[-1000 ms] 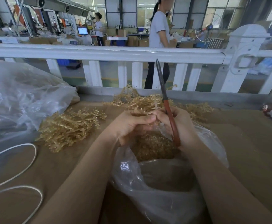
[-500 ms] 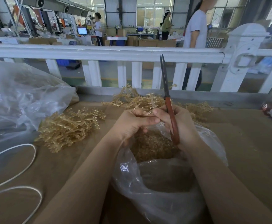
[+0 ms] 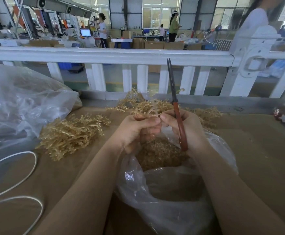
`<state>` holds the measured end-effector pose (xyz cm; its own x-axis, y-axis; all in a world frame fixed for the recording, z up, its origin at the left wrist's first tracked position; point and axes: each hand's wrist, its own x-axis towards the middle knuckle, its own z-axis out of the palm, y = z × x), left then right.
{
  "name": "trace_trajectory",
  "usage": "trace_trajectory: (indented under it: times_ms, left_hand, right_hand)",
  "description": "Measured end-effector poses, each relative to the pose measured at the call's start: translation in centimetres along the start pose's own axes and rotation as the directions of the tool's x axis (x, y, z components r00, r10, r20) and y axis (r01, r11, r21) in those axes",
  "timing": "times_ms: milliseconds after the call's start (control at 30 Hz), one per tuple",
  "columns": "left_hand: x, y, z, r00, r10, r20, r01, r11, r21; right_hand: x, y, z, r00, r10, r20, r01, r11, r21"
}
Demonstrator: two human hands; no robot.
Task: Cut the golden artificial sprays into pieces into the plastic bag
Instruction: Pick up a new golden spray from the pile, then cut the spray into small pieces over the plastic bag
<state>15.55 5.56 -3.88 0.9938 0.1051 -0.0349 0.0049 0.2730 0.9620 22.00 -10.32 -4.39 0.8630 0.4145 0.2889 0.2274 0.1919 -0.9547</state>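
Observation:
My left hand [image 3: 135,131] grips the stem of a golden spray [image 3: 151,109] just above the open clear plastic bag [image 3: 168,197]. Right beside it, my right hand [image 3: 189,129] holds red-handled scissors [image 3: 178,116], their closed blades pointing straight up, and its thumb and forefinger touch the same spray. Cut golden pieces [image 3: 158,153] fill the bag's bottom. One heap of uncut golden sprays [image 3: 70,134] lies on the brown table to the left. Another heap of sprays [image 3: 204,114] sits behind my hands.
A large crumpled clear bag [image 3: 19,106] covers the table's left side. White cord [image 3: 19,180] loops at the near left. A white railing [image 3: 114,55] runs along the table's far edge. A small red ornament [image 3: 284,116] lies at the right. People stand in the workshop beyond.
Both hands have risen slightly with the spray, and the scissors have swung from leaning left to upright. The passer-by behind the railing has walked off to the right.

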Motion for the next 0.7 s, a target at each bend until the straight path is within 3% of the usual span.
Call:
trace_trajectory:
  times_ms: [200, 367, 600, 700]
  left_hand:
    - [0.6, 0.0, -0.9, 0.987, 0.106, -0.119, -0.126, 0.975, -0.182]
    - [0.8, 0.1, -1.2, 0.965, 0.2, -0.17, -0.244, 0.924, -0.296]
    - [1.0, -0.2, -1.5, 0.946, 0.278, -0.167, -0.317, 0.902, -0.292]
    - [1.1, -0.3, -1.6, 0.941, 0.302, -0.152, -0.335, 0.899, -0.283]
  right_hand:
    - [0.4, 0.9, -0.4, 0.998, -0.032, -0.06, 0.012, 0.952, -0.306]
    - [0.3, 1.4, -0.1, 0.998, -0.05, -0.041, 0.014, 0.794, -0.608]
    - [-0.1, 2.1, 0.0, 0.998, -0.045, 0.036, 0.056, 0.619, -0.783]
    - [-0.1, 2.1, 0.1, 0.996, -0.076, 0.044, 0.081, 0.611, -0.787]
